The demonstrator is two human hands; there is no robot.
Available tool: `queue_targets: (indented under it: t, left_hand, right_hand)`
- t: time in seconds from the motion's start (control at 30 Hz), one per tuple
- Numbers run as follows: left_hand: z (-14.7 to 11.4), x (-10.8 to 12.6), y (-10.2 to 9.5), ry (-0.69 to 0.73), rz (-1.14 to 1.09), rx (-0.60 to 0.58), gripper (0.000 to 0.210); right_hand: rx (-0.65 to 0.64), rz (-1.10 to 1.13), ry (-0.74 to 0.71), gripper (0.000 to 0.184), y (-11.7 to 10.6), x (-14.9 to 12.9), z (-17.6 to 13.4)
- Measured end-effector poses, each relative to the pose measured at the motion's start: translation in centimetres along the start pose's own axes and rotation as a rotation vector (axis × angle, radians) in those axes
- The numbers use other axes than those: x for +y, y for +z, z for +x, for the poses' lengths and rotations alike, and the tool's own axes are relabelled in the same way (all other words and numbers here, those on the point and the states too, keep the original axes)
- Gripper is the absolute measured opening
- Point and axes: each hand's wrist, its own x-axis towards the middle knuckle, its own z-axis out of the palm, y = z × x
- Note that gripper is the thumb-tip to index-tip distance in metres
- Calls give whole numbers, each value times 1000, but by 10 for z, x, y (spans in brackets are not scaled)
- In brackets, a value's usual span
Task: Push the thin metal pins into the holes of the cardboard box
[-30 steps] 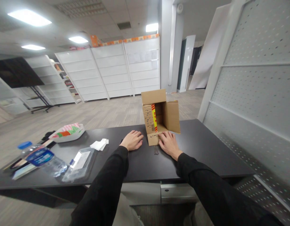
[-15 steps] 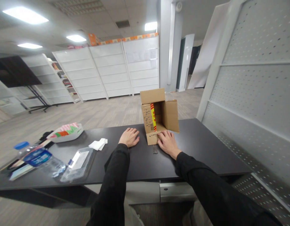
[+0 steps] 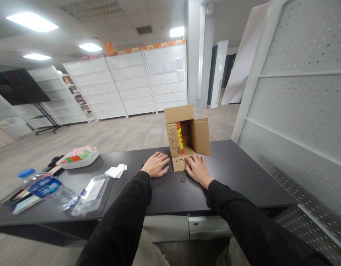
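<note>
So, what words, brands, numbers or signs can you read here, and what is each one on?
None can be read.
Red marks on the yellow strip of the cardboard box: too blurred.
Pale lettering on the blue label of the bottle: too blurred.
White slip in or on the plastic case: nothing legible.
Sheets on the white cabinets: too faint.

Fingers of the right hand [image 3: 198, 169] cover part of the lower flap [image 3: 178, 165]; anything beneath them is hidden. Beside those fingers, thin metal pieces [image 3: 183, 177] are too small to identify. Far left of the left hand [image 3: 157, 164]'s fingers, the bottle [image 3: 48, 187]'s lettering is blurred, and the screen [image 3: 17, 87] beyond is cut off.
</note>
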Motion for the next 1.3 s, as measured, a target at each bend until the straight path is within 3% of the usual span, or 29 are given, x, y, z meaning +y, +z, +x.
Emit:
queue_targets:
  t: [0.23,0.37,0.7,0.9,1.07,1.17,1.3]
  left_hand:
    - [-18,7,-26,141,-48,-2,38]
    - [-20,22,-38,242,-86,2,41]
    - [0,81,-54,576,-163,134,42]
    - [13,106,-68,719,-158,140,41]
    - [13,88,-58,623,-138,152,42]
    - [11,63,-46,528,-116,138,44]
    - [8,26,-34,373,-73,37,44]
  right_hand:
    - [-8,0,0,25,1,0,0]
    - [-13,-12,-6,26,2,1,0]
    - [-10,-9,-7,25,2,0,-1]
    - [-9,1,-8,27,1,0,-1]
    - [-14,3,-8,25,1,0,-1]
    - [-14,2,-12,24,1,-1,0]
    - [-7,4,-18,24,2,0,-1]
